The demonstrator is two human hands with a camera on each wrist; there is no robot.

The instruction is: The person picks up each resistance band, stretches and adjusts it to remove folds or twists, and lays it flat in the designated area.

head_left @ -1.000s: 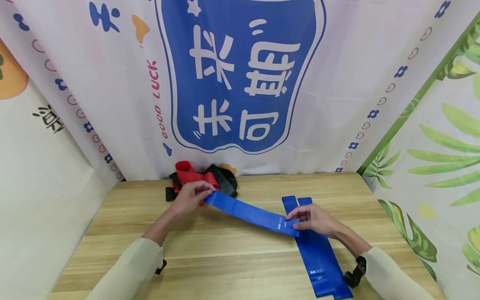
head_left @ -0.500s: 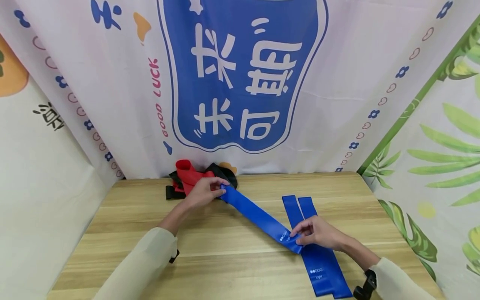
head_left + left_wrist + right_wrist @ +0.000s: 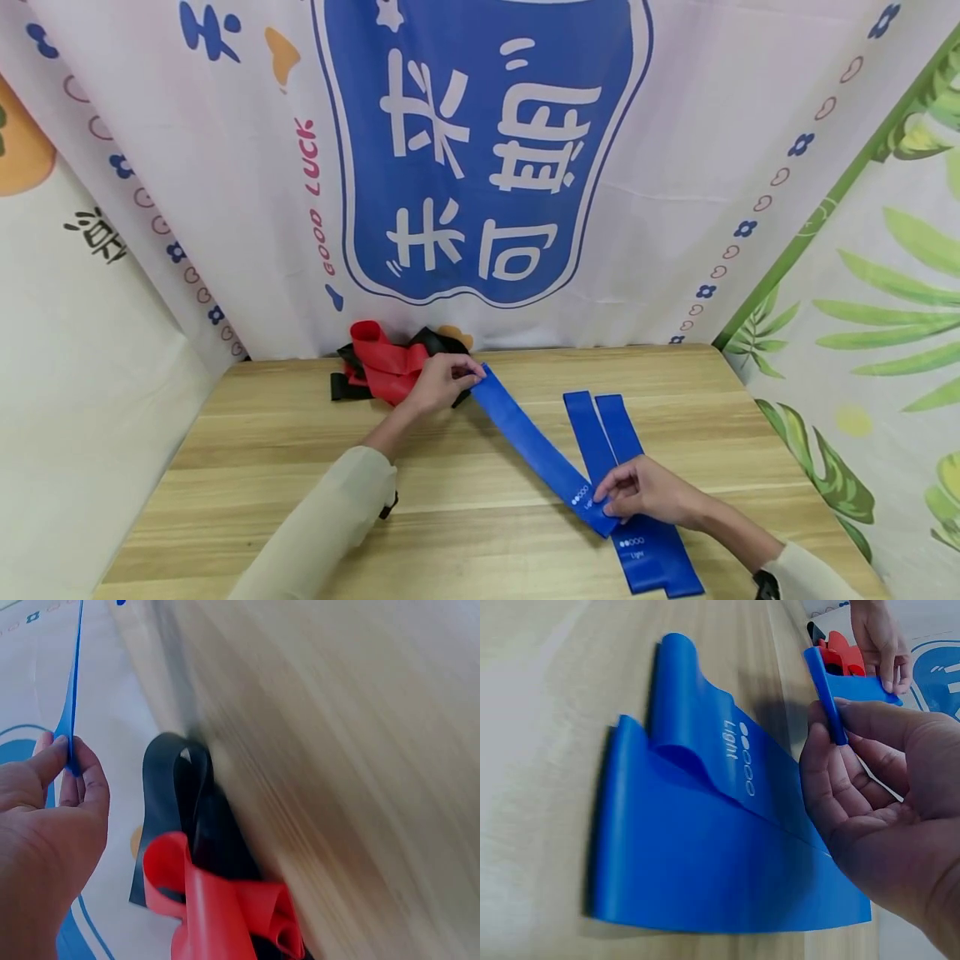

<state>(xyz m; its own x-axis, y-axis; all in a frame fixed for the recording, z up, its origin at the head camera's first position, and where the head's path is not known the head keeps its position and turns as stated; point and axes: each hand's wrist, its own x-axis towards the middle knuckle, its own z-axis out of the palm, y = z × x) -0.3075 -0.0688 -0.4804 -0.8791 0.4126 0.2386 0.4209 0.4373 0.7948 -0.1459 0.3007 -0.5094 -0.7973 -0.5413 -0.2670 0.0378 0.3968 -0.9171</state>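
A blue resistance band (image 3: 534, 446) marked "Light" is stretched out flat between both hands, slanting from far left to near right in the head view. My left hand (image 3: 444, 381) pinches its far end between thumb and fingers. My right hand (image 3: 652, 492) pinches the near end, just above two more blue bands (image 3: 647, 554) that lie side by side, partly overlapping, on the table. In the right wrist view the held band's end (image 3: 826, 697) sits between thumb and fingers, apart from the lying bands (image 3: 720, 847).
Behind my left hand, a heap of red bands (image 3: 382, 362) and black bands (image 3: 348, 387) lies at the back edge of the wooden table (image 3: 300, 467). A printed white curtain (image 3: 675, 167) hangs right behind the table, with more cloth at both sides.
My left hand has moved right and slightly away, and my right hand has come nearer. The held band has turned from nearly crosswise to a steeper slant, closer to the lying bands' direction.
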